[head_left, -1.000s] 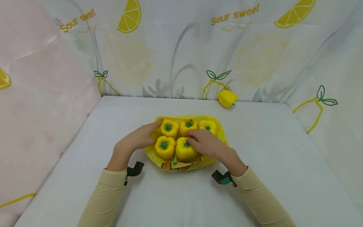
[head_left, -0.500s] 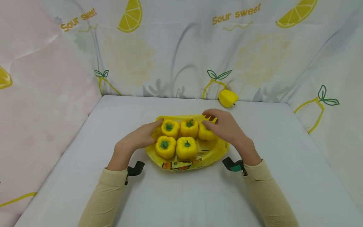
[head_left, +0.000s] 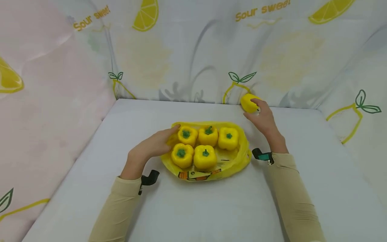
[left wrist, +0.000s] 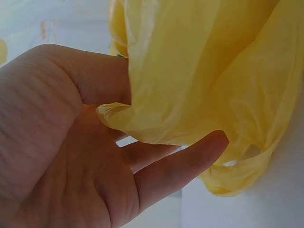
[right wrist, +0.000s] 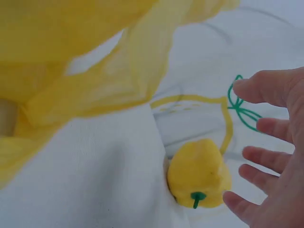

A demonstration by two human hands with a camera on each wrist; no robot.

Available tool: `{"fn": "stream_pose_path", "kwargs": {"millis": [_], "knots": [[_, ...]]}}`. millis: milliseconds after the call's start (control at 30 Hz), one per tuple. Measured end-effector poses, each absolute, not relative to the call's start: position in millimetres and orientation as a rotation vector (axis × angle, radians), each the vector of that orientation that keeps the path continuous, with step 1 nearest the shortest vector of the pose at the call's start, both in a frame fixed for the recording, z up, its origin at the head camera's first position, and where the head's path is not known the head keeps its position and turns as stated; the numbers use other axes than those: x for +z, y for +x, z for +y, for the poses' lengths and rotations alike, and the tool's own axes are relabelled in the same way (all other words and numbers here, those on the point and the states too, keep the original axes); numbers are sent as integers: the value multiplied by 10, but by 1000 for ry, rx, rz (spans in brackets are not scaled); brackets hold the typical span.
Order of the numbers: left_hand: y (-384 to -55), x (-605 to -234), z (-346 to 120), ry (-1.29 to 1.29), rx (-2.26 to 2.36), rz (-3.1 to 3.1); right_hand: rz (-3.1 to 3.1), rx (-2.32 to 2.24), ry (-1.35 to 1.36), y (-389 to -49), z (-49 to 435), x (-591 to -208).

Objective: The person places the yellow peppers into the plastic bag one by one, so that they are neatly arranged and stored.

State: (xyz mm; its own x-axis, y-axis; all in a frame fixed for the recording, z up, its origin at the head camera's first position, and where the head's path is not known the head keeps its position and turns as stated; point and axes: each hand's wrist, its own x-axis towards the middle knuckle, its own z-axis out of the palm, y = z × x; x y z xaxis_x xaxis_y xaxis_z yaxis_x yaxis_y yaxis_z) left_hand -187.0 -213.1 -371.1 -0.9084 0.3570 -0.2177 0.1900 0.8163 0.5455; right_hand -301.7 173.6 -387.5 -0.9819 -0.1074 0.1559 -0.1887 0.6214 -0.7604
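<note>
A yellow plastic bag (head_left: 239,165) lies spread on the table with its mouth up. Inside it sit several yellow bell peppers (head_left: 205,158) with green stems. At the bag's left side is my left hand (head_left: 152,144), holding its edge. The left wrist view shows the thumb hidden behind the bag wall (left wrist: 175,71) and the fingers outside it. Against the back wall lies a lone yellow bell pepper (head_left: 248,103), its stem facing the table's front. My right hand (head_left: 263,117) reaches toward that pepper (right wrist: 197,171) with fingers spread and nothing in its grasp.
A white table (head_left: 193,208) carries everything. Fabric walls with lemon prints (head_left: 193,50) close off the back and both sides. The bag's loop handle (right wrist: 128,71) hangs near my right wrist camera.
My right hand has left the peppers in the bag and moved up and right to the lone pepper at the back. The left hand has stayed at the bag's edge.
</note>
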Motion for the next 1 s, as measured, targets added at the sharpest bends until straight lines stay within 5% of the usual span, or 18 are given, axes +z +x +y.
{"fn": "stream_pose_path", "kwargs": {"millis": [567, 1000], "knots": [[-1925, -3712, -2139, 407, 753, 2671, -2934, 1099, 204, -3624, 1914, -4008], [-1914, -3714, -2146, 397, 751, 2681, -2910, 1147, 29, -3699, 1901, -4027]]}}
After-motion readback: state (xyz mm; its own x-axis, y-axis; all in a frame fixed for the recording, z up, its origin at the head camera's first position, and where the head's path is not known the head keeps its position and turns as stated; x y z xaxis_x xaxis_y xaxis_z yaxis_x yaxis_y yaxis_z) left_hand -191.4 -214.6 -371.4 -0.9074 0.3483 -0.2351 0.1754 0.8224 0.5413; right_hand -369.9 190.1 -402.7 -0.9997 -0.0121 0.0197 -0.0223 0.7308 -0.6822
